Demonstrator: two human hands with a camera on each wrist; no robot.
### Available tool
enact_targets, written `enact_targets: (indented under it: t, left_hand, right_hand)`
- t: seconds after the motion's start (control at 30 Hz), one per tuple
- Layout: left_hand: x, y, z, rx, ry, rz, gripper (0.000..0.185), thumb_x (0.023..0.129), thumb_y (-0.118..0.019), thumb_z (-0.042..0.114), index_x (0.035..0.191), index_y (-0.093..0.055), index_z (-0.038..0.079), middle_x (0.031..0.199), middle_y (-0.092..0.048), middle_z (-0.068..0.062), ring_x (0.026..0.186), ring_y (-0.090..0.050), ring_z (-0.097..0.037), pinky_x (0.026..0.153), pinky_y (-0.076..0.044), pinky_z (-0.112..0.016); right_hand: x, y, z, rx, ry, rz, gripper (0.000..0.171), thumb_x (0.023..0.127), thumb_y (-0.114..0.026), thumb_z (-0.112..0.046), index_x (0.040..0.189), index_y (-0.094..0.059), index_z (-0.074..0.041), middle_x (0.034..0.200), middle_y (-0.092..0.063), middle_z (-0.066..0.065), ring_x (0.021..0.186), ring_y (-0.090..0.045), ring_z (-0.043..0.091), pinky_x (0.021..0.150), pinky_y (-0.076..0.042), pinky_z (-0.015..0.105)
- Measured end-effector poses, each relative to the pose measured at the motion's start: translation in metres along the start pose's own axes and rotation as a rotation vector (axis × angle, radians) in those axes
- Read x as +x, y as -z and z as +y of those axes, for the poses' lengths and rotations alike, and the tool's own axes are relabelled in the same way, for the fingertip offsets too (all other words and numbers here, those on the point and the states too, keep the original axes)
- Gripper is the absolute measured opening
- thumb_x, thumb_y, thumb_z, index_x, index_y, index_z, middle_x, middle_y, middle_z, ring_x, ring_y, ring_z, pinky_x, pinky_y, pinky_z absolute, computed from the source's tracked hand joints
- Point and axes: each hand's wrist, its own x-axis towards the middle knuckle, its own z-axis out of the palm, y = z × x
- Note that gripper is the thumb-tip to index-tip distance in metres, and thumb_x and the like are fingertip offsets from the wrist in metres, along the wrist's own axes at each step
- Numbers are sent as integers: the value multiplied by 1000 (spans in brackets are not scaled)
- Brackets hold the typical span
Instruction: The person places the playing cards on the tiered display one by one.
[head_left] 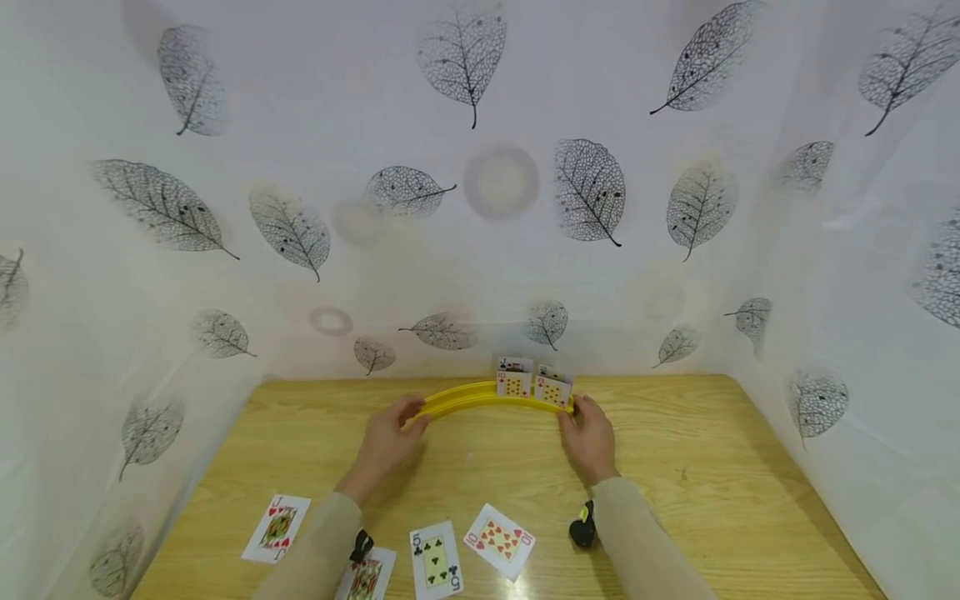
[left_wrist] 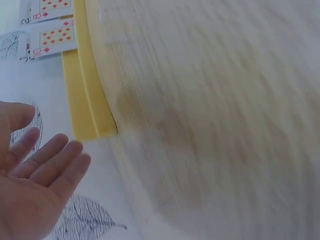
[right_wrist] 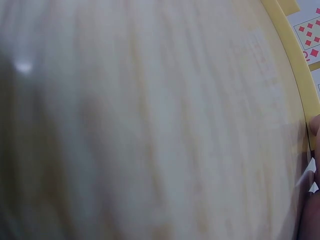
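Observation:
A curved yellow card holder (head_left: 457,398) stands at the far side of the wooden table. In its right half are upright playing cards: a ten of diamonds (left_wrist: 56,39) in front of a jack (head_left: 516,364), and an eight of diamonds (left_wrist: 52,6) in front of a two. My left hand (head_left: 393,433) is at the holder's left end, its fingers (left_wrist: 55,170) loosely extended beside the tip. My right hand (head_left: 588,437) grips the holder's right end, thumb in front and fingers behind; only a bit of this hand shows in the right wrist view.
Nearer me lie a jack of hearts (head_left: 276,528), a face card (head_left: 367,579) partly under my left sleeve, a five of clubs (head_left: 437,560) and a ten of hearts (head_left: 500,542). A leaf-patterned white curtain (head_left: 510,275) surrounds the table's back and sides.

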Motion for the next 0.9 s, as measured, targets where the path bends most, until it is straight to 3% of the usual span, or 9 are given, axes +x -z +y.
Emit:
enact_targets:
  t: [0.33,0.67,0.9]
  left_hand:
    - [-29,45,-27,71,19,98,24,97,-77,13,119,-74,4,100,-81,-11,92,-78,-26,81,-64,-30]
    - [-61,92,-45,172,28,141,27,98,-76,17,121,-73,2,100,-81,-11,89,-78,-28,75,-64,-26]
    - [-85,112,-53,189,93,159,31,98,-77,16,123,-72,0,107,-79,-20,98,-77,-35,75,-62,-21]
  right_hand:
    - [1,0,-1,-19,13,16,48,103,-68,-24,140,-61,6,145,-61,30,144,-50,48,122,-40,61]
    - [1,-1,1,-21,0,12,49,104,-66,-24,141,-60,6,147,-59,30,144,-49,48,122,-38,61]
    - [1,-2,2,-25,-3,9,49,104,-67,-25,142,-60,6,148,-59,29,145,-49,48,123,-38,61]
